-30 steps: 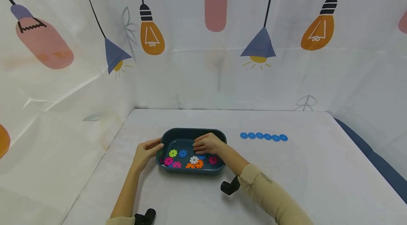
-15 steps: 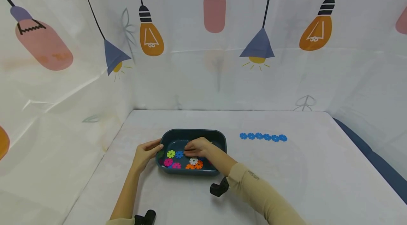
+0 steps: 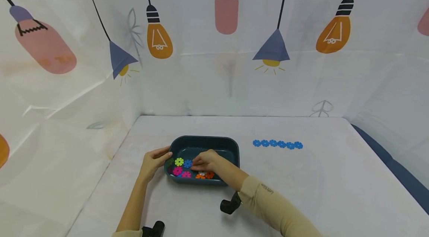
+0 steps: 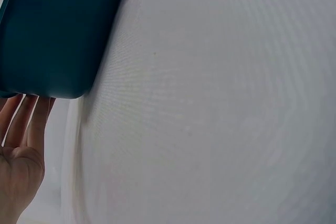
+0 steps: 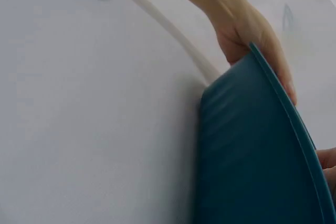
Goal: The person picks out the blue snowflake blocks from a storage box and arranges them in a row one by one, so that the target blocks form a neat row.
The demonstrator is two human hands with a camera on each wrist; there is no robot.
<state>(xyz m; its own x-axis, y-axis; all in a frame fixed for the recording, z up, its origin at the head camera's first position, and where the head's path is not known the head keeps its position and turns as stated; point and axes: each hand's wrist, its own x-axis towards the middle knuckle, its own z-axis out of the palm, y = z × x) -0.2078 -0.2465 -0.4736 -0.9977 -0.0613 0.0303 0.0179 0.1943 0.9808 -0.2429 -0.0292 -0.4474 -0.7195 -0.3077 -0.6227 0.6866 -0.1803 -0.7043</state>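
In the head view, a dark teal tray (image 3: 201,182) holds several small flower-shaped plastic pieces. At its left end my left hand (image 3: 155,163) grips the rim, thumb on top and fingers against the outer wall. The left wrist view shows those fingers against the tray's end. My right hand (image 3: 206,161) reaches down inside the tray, fingertips beside a blue flower piece (image 3: 187,163); whether they touch it is unclear. Around it lie a yellow-green piece (image 3: 179,162), pink pieces (image 3: 177,170) and orange pieces (image 3: 210,175). A white piece is mostly covered by the right hand.
Right of the tray, a row of several blue flower pieces (image 3: 277,143) lies on the white table (image 3: 318,185). Black wrist devices (image 3: 230,203) sit at both wrists. A white sheet with printed lamps (image 3: 201,80) stands behind and on the sides.
My right hand has moved left and nearer the tray's front, toward the blue piece. A few pieces have shifted slightly left. The left hand stays on the rim.
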